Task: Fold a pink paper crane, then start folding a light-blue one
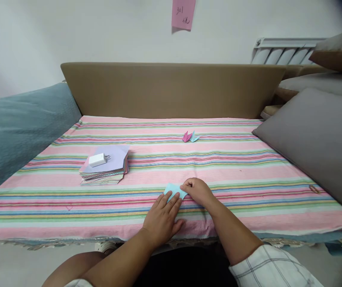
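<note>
A light blue piece of paper (172,187) lies on the striped cloth in front of me. My left hand (163,214) rests flat with its fingers spread, the fingertips pressing the paper's near side. At the paper's right corner, my right hand (197,190) has thumb and forefinger pinched on the edge. Part of the paper is hidden under my fingers. Farther back sit two small folded paper pieces, one pink (186,136) and one light blue (193,137), side by side.
To the left, a stack of coloured paper (114,159) carries a white plug adapter (97,160). A grey cushion (314,143) leans at the right, near a small brown loop (314,189). A brown backrest (171,89) stands behind the striped cloth (159,159); a blue cushion (24,127) borders the left.
</note>
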Demonstrator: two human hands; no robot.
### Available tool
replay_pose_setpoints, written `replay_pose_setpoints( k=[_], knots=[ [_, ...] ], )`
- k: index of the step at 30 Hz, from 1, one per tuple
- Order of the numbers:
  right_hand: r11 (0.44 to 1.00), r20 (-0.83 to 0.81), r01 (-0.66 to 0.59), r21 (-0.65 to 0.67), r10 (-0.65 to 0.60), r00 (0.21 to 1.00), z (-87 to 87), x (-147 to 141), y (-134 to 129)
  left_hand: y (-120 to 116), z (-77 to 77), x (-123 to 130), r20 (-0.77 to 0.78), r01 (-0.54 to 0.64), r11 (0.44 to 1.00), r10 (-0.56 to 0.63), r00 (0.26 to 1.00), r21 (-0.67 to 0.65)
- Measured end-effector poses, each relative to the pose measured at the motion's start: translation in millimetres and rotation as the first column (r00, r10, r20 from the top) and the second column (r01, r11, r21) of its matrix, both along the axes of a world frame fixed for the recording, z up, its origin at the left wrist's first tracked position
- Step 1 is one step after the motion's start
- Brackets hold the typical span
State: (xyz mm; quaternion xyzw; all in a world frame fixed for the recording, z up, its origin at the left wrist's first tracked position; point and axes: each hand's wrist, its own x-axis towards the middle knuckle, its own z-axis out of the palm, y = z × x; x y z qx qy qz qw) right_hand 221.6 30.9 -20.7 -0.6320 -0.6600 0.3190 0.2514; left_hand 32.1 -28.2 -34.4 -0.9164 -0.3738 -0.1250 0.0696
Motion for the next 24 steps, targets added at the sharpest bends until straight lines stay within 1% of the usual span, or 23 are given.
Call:
replay_pose_setpoints(
  k=[2, 7, 17, 19, 21, 22, 24],
  knots=[
    [1.000, 0.007, 0.004, 0.010, -0.004, 1.000, 0.4, 0, -1, 0, -0.1, 0, -0.004, -0.001, 1.000, 0.001, 1.000, -0.005],
    [1.000, 0.008, 0.011, -0.013, -0.011, 1.000, 1.0, 1, -2, 0, -1.9, 0, -0.002, -0.005, 1.000, 0.005, 1.000, 0.009],
    [1.000, 0.089, 0.016, -0.020, -0.015, 0.996, 3.0, -2, -1, -1, -1.8, 0, -0.004, -0.005, 1.000, 0.005, 1.000, 0.000],
    [1.000, 0.059, 0.008, -0.020, -0.007, 0.998, 3.4, 1, -1, 0, -2.2, -1, -0.004, -0.004, 1.000, 0.004, 1.000, 0.001],
    [0.999, -0.025, 0.000, -0.033, -0.001, 1.000, 4.0, 7, -1, 0, -2.6, -1, 0.000, -0.002, 1.000, 0.002, 1.000, 0.004],
    [0.999, -0.080, 0.000, -0.052, -0.004, 0.997, 4.4, 10, -1, 0, -2.8, -1, 0.004, -0.001, 1.000, 0.001, 1.000, 0.007],
    [0.991, -0.169, 0.008, -0.131, -0.030, 0.985, 5.3, 15, -5, 0, -2.9, 0, 0.010, 0.000, 1.000, 0.000, 1.000, 0.008]
  ],
)
